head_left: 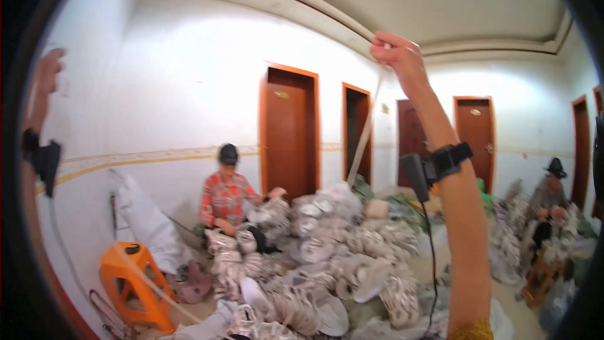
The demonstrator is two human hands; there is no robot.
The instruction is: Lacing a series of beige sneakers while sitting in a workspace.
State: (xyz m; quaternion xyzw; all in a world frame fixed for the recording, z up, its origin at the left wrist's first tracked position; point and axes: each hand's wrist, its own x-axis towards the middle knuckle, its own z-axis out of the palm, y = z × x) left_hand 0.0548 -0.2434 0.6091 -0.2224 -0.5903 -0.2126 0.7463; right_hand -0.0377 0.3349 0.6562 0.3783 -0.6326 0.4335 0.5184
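High up at right of centre, my right hand (396,56) is closed in a pinch on a pale flat shoelace (367,132). The lace runs taut down and leftward toward the heap of shoes, its lower end lost among them. My left hand (49,72) is raised at the far left edge, partly cut off, its fingers curled. What it holds, if anything, I cannot make out. Another pale strip (154,286) slants across the lower left, in front of an orange stool. Below my hands lie many whitish sneakers (330,311), bundled and heaped.
An orange plastic stool (135,280) stands at left beside a white sack (148,220). One person (228,195) in a checked shirt sits behind the heap; another person (550,198) sits at right among more shoes. Brown doors (290,132) line the white walls.
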